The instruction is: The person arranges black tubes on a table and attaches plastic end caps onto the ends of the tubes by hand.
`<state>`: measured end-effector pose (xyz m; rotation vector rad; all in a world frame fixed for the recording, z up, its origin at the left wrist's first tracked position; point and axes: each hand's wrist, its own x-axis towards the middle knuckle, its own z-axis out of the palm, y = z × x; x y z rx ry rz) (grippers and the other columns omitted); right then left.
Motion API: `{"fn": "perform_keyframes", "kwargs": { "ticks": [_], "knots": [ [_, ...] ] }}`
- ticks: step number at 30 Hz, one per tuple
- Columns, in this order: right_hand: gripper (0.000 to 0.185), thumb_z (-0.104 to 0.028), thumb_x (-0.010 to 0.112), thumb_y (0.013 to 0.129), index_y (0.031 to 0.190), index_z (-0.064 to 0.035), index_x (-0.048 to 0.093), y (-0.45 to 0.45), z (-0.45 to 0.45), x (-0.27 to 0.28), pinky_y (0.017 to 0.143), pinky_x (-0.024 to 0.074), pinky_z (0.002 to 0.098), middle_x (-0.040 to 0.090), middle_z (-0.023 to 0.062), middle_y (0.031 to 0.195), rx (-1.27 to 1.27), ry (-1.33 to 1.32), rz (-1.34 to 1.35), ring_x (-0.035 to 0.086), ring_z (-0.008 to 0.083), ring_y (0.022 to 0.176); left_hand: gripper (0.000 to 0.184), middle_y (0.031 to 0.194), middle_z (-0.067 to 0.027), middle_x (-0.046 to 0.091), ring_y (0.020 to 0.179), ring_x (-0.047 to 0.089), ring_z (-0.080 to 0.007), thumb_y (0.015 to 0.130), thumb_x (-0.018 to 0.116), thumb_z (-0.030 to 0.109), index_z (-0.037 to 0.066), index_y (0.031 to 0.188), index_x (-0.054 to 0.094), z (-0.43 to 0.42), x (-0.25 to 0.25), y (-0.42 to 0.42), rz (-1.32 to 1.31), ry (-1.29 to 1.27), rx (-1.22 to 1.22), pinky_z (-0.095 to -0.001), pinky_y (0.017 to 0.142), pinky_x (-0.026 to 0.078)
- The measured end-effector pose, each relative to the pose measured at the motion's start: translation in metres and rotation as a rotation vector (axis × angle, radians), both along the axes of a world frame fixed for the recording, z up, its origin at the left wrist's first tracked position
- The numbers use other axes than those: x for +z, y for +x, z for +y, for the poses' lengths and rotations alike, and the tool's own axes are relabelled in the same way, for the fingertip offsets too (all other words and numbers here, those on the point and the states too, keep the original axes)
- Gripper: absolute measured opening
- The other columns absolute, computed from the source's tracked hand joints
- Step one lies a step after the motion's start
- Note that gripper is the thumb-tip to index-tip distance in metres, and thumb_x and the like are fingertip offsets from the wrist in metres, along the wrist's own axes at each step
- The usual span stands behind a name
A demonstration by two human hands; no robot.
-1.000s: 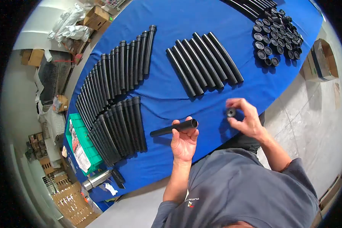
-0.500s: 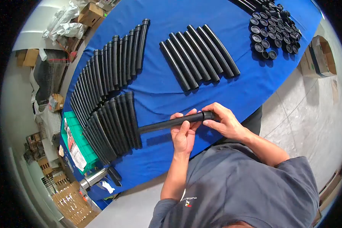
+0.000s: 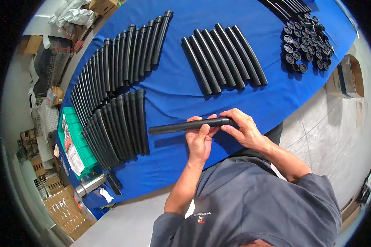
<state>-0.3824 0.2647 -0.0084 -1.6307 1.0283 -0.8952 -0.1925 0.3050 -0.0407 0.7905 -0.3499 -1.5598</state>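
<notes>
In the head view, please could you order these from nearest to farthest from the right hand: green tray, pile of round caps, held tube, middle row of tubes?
From the right hand:
1. Held tube: in its fingers, extending left.
2. Middle row of tubes: just beyond.
3. Pile of round caps: far right.
4. Green tray: far left.

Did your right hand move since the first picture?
Yes. Against the loose uncapped tubes, the right hand has moved left in the picture, to the end of the held tube.

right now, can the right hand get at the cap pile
Probably not without letting go: the right hand grips one end of the held tube, though only blue cloth lies toward the cap pile.
</notes>
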Motion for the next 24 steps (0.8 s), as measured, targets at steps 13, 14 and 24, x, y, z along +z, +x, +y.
{"fn": "perform_keyframes", "kwargs": {
  "ticks": [13, 14, 24],
  "knots": [
    [0.035, -0.013, 0.072, 0.093, 0.121, 0.0035, 0.061, 0.001, -0.002, 0.0, 0.079, 0.0521, 0.0365, 0.065, 0.0164, 0.105, -0.002, -0.113, 0.061, 0.066, 0.0304, 0.093, 0.027, 0.117, -0.0187, 0.071, 0.111, 0.071, -0.0337, 0.098, 0.068, 0.007, 0.01, 0.122, 0.056, -0.003, 0.007, -0.004, -0.035, 0.065, 0.003, -0.0506, 0.095, 0.061],
    [0.035, -0.013, 0.072, 0.093, 0.122, 0.0036, 0.061, 0.001, -0.001, 0.001, 0.078, 0.0522, 0.0359, 0.065, 0.0156, 0.104, -0.005, -0.112, 0.064, 0.066, 0.0286, 0.092, 0.027, 0.117, -0.0196, 0.071, 0.109, 0.071, -0.0338, 0.098, 0.068, 0.008, 0.009, 0.122, 0.056, -0.003, 0.007, -0.004, -0.036, 0.063, -0.003, -0.051, 0.095, 0.06],
    [0.041, -0.018, 0.08, 0.087, 0.121, -0.001, 0.064, -0.02, 0.003, 0.003, 0.074, 0.0521, 0.0365, 0.067, 0.0145, 0.096, -0.031, 0.347, -0.032, 0.066, 0.0287, 0.085, 0.033, 0.129, -0.026, 0.065, 0.124, 0.062, -0.0437, 0.098, 0.066, 0.007, 0.008, 0.129, 0.056, -0.026, -0.005, 0.027, 0.108, -0.077, -0.11, -0.0563, 0.097, 0.059]
  ]
}}
